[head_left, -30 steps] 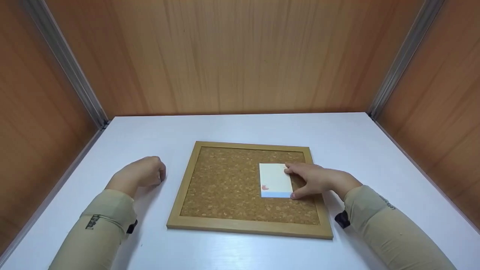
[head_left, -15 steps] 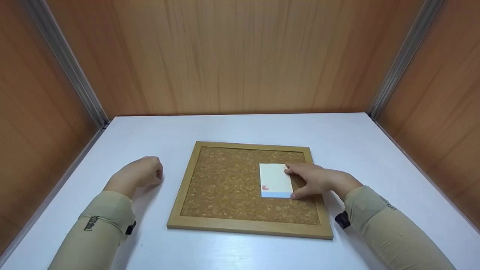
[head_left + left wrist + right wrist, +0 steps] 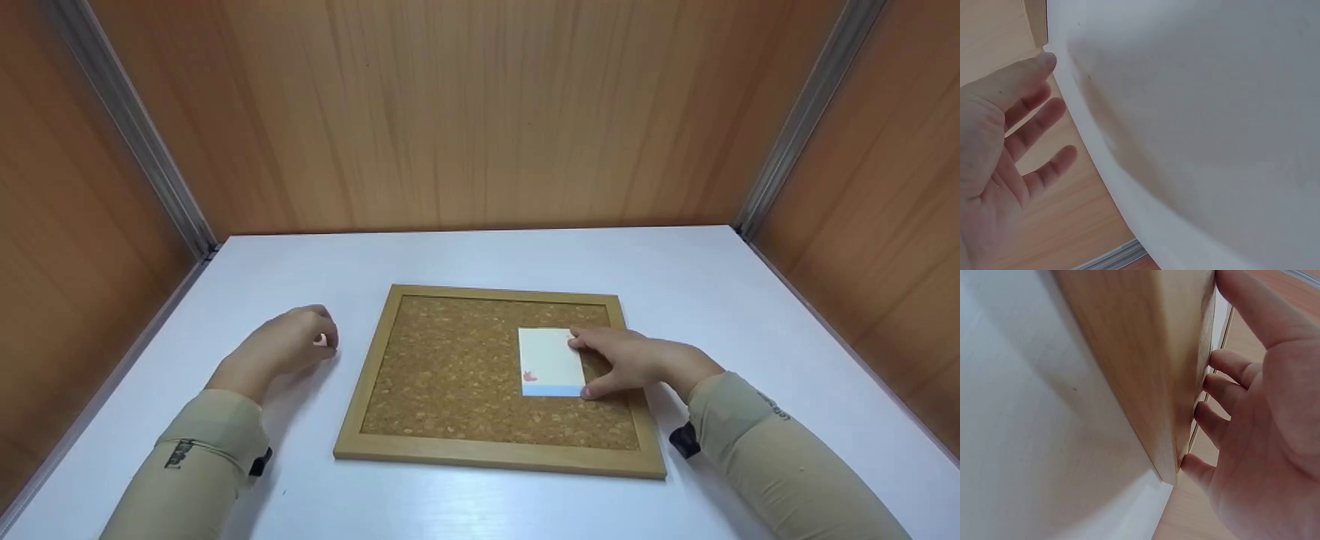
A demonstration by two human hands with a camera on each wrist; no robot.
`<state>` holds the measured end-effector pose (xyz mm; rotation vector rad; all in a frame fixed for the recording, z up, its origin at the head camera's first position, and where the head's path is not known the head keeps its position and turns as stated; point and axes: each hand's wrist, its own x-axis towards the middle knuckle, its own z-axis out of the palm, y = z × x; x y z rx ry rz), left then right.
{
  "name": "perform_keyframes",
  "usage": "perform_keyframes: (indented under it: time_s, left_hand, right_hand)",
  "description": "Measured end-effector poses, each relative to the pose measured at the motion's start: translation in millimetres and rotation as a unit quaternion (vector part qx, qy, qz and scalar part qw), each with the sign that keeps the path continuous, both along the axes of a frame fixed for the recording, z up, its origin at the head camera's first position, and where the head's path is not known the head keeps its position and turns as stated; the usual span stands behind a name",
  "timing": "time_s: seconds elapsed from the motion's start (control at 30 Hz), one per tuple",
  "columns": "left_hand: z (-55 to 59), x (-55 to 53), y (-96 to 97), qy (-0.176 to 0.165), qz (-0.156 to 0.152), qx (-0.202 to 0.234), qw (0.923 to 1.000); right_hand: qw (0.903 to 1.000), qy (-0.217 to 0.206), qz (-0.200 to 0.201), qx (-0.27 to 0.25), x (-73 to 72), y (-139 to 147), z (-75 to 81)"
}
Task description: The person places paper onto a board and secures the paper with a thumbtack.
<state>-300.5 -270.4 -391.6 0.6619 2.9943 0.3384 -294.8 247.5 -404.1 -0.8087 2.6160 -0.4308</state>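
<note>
A wood-framed cork board (image 3: 450,367) lies flat on the white table, in the middle of the head view. On its right half is a sheet of note paper (image 3: 551,360), pale with a blue band at the bottom and a small pink print. My right hand (image 3: 637,360) touches the sheet's right edge, thumb at the lower corner and a finger near the upper one. In the right wrist view its fingers reach down onto the board beside the wooden frame (image 3: 1129,354). To the left of the board, my left hand (image 3: 289,345) hovers with loosely bent fingers, holding nothing.
Wood-grain panels, such as the back wall (image 3: 480,120), enclose the white table (image 3: 480,259) at the back and both sides. Grey metal posts (image 3: 814,112) stand in the corners. Both forearms wear khaki sleeves with dark wrist bands (image 3: 684,441).
My left hand shifted slightly left, then back right towards the board, and a gap now shows between its thumb and finger. The right hand and note paper stay in place.
</note>
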Motion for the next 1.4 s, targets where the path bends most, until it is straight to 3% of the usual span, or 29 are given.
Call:
perform_keyframes:
  time_s: [0.13, 0.33, 0.53, 0.7, 0.9, 1.07, 1.23, 1.4]
  left_hand:
    - [-2.3, 0.6, 2.6, 0.078, -0.020, 0.032, 0.9962]
    - [-3.0, 2.9, 13.9, 0.180, -0.030, 0.086, 0.9794]
    - [0.4, 4.6, 28.9, 0.273, -0.055, 0.150, 0.9487]
    - [4.1, 6.0, 45.1, 0.322, -0.089, 0.190, 0.9233]
    - [5.9, 10.9, 68.8, 0.347, -0.144, 0.250, 0.8921]
    - [8.9, 17.5, 87.3, 0.336, -0.188, 0.297, 0.8738]
    - [13.8, 23.8, 100.1, 0.325, -0.221, 0.322, 0.8612]
    - [16.7, 29.3, 106.7, 0.314, -0.232, 0.333, 0.8583]
  right_hand:
    - [1.0000, 0.002, 0.008, -0.002, 0.4, 0, 0.1]
    - [0.9999, -0.002, 0.008, -0.006, 1.1, 0, 0.1]
    - [1.0000, -0.007, -0.001, -0.005, 1.3, 0, 0.9]
    - [0.9999, -0.009, -0.007, -0.001, 1.0, 0, 0.0]
    - [0.9999, -0.009, -0.003, -0.005, 0.7, 0, 0.0]
    - [1.0000, -0.007, 0.006, -0.004, 0.7, 0, 0.8]
    - [0.9999, -0.006, 0.009, -0.002, 0.8, 0, 1.3]
    - [0.9999, -0.005, 0.007, -0.005, 0.7, 0, 1.3]
